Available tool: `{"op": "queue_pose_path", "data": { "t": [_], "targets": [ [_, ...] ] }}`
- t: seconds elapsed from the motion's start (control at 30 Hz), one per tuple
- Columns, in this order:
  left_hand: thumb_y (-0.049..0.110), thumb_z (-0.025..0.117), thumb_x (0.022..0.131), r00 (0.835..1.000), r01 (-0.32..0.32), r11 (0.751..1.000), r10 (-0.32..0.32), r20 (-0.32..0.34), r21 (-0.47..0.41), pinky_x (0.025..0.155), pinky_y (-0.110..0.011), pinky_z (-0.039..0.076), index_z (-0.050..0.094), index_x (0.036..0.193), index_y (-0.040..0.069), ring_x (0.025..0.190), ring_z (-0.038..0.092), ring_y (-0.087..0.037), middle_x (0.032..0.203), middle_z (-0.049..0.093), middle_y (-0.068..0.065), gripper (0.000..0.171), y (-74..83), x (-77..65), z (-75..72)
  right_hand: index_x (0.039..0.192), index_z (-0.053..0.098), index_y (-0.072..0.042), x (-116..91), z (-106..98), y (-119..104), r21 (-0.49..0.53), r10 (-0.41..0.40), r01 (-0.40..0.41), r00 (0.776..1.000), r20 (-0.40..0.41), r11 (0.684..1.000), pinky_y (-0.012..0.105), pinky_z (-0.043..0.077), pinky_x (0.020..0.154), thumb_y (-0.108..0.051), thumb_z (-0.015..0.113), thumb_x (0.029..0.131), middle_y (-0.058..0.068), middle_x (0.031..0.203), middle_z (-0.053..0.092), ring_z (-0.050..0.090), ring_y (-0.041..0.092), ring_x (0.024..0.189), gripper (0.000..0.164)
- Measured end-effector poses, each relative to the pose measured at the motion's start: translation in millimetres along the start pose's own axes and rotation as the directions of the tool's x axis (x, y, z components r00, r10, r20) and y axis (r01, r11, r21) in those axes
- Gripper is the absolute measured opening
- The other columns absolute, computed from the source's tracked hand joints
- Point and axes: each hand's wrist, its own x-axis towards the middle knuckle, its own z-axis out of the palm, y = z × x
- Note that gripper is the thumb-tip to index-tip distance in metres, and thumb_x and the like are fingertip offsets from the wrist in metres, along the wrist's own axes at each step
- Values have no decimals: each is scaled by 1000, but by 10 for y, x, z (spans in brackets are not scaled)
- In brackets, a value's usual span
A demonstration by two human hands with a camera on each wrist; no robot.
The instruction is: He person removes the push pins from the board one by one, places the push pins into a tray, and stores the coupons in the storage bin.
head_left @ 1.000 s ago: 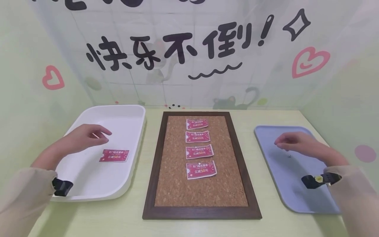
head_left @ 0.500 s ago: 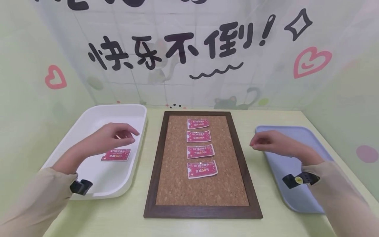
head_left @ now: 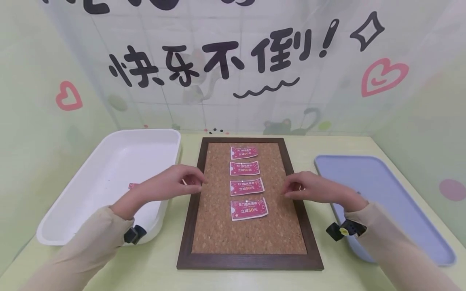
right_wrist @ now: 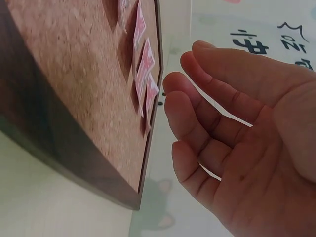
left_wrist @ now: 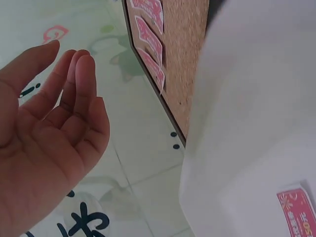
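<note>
head view: bright, diffuse | wrist views: dimmer | shadows: soft

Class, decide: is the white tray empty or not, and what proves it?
Not empty: a pink coupon lies in the white tray, partly hidden by the left arm in the head view.

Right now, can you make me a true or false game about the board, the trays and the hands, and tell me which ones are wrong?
1. Four coupons are on the board. True.
2. The left hand is holding a coupon. False: the left hand has no coupon in it.
3. Another coupon lies in the white tray. True.
4. The right hand is touching the left hand. False: they are apart, near opposite sides of the board.
5. The blue tray is left of the board. False: it is on the right.
</note>
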Motion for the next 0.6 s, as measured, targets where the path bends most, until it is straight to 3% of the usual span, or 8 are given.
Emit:
{"op": "queue_pose_path", "data": {
  "t": [0.3, 0.6],
  "targets": [
    [12, 61, 88, 998, -18, 999, 20, 60, -36, 69, -28, 49, 66, 102, 5, 78, 56, -12, 89, 64, -2, 16, 93, 226, 344, 92, 64, -7, 131, 127, -116, 9, 6, -6, 1000, 21, 1000, 25, 47, 63, -15, 61, 88, -5, 80, 60, 52, 8, 70, 9],
    [10, 63, 86, 996, -21, 996, 28, 83, -85, 60, -26, 46, 68, 97, 3, 66, 52, -13, 79, 63, -2, 14, 101, 399, 578, 95, 65, -7, 440, 234, -199, 74, -33, 28, 997, 74, 997, 27, 48, 70, -14, 63, 87, -5, 84, 62, 54, 11, 74, 11]
  ]
}}
